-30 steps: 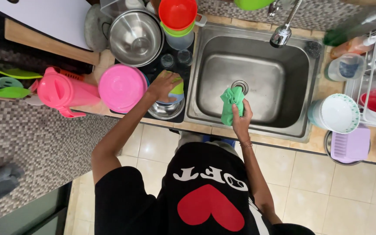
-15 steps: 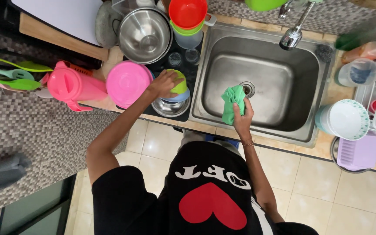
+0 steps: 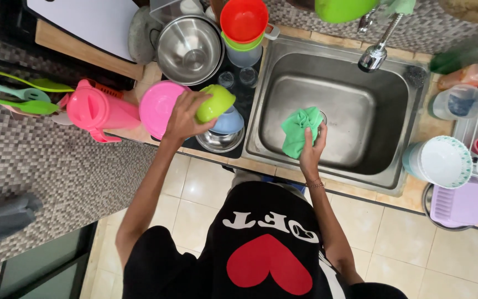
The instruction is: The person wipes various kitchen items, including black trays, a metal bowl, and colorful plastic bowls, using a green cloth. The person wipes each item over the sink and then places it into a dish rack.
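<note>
Hands at work over a kitchen counter (image 3: 139, 133) and steel sink (image 3: 333, 105), seen from the head camera looking straight down.

Left hand (image 3: 182, 117): grip closed around the rim of a lime-green bowl (image 3: 215, 102), fingers curled over its edge, thumb side hidden. Bowl is tilted and raised just above a stack made of a pale blue bowl (image 3: 229, 122) sitting in a small steel bowl (image 3: 219, 140); contact between the green bowl and the blue one cannot be told. Pink bowl (image 3: 159, 108) lies just beside the hand, pink jug (image 3: 95, 111) further along the counter.

Right hand (image 3: 312, 152): grip closed on a green cloth (image 3: 299, 130), bunched and hanging from the fingers. Cloth sits inside the sink basin, near its middle, by the drain; whether it touches the bottom is unclear.

Surroundings: large steel bowl (image 3: 189, 50) at the counter's back, red bowl (image 3: 244, 19) stacked on others beside it, tap (image 3: 376, 52) over the sink's far edge, white patterned bowl (image 3: 443, 161) and a lilac tray (image 3: 457, 205) on the sink's other side.
</note>
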